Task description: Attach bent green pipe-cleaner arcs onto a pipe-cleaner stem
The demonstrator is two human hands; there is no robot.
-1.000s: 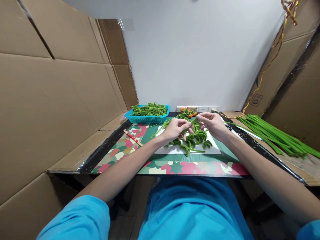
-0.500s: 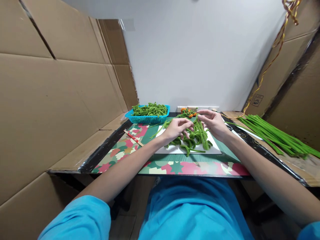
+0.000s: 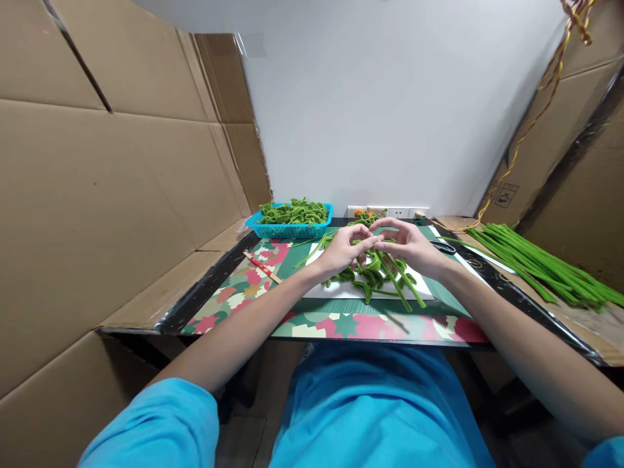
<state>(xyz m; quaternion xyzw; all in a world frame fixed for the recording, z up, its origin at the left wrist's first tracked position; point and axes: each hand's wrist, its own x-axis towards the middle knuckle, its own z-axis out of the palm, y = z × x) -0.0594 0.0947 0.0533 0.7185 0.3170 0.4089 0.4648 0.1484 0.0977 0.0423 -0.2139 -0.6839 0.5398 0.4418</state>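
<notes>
Both hands meet above a white sheet point(image 3: 319, 290). My left hand point(image 3: 347, 249) has thumb and fingers pinched at the upper end of green fuzzy stems point(image 3: 394, 281). From the right, my right hand point(image 3: 405, 246) closes its fingertips on the same end, touching the left fingertips. The stems hang down toward the front of the sheet. Curled green fuzzy pieces point(image 3: 371, 279) lie on the sheet beneath the hands. The exact point of the grip is hidden by the fingers.
A blue basket point(image 3: 292, 230) of curled green pieces stands at the back left. Red-wrapped chopsticks point(image 3: 262, 267) lie left, scissors point(image 3: 442, 247) right of the sheet. Long green stems point(image 3: 541, 263) lie far right. Orange flowers point(image 3: 361, 215) are behind the hands, near a wall socket strip point(image 3: 398, 212).
My left and right hands have come together at the fingertips. The held stems now hang slanting down to the right, their lower ends spread apart.
</notes>
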